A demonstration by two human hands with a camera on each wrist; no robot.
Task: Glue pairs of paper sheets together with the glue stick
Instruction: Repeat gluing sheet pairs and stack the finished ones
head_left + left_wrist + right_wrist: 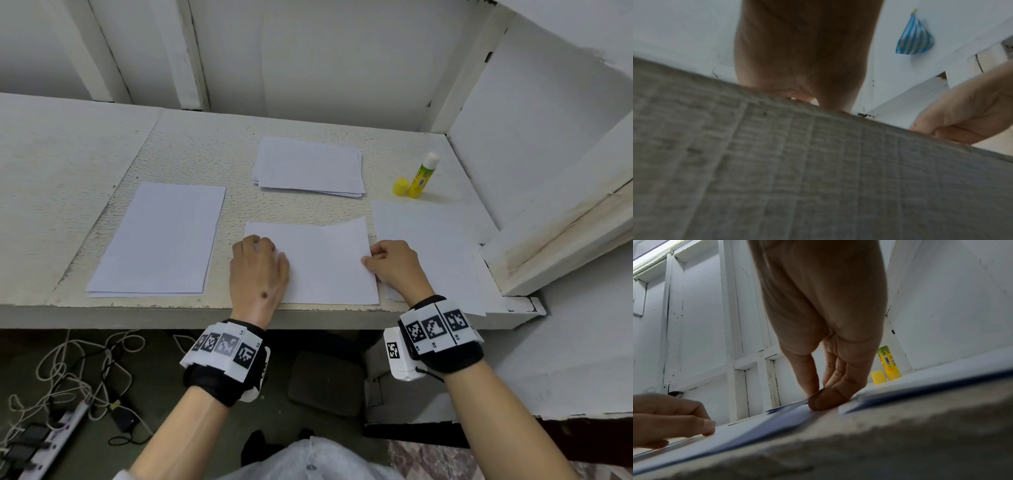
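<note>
A white paper sheet (325, 267) lies at the table's front edge, its far right corner slightly lifted. My left hand (262, 253) sits on the sheet's left edge, curled fingers and thumb holding it; the right wrist view shows this left hand (701, 430) low on the paper. My right hand (371, 257) pinches the sheet's right edge between thumb and index finger (813, 395). The uncapped yellow-green glue stick (423, 176) stands at the back right with its yellow cap (400, 186) beside it. In the left wrist view only my palm (803, 56) shows.
One paper stack (308, 168) lies at the back centre, another stack (157, 240) on the left, and loose sheets (431, 240) on the right. A white wooden frame (555, 233) bounds the table's right side. Cables (68, 383) lie on the floor. A blue striped bag (914, 39) hangs on the wall.
</note>
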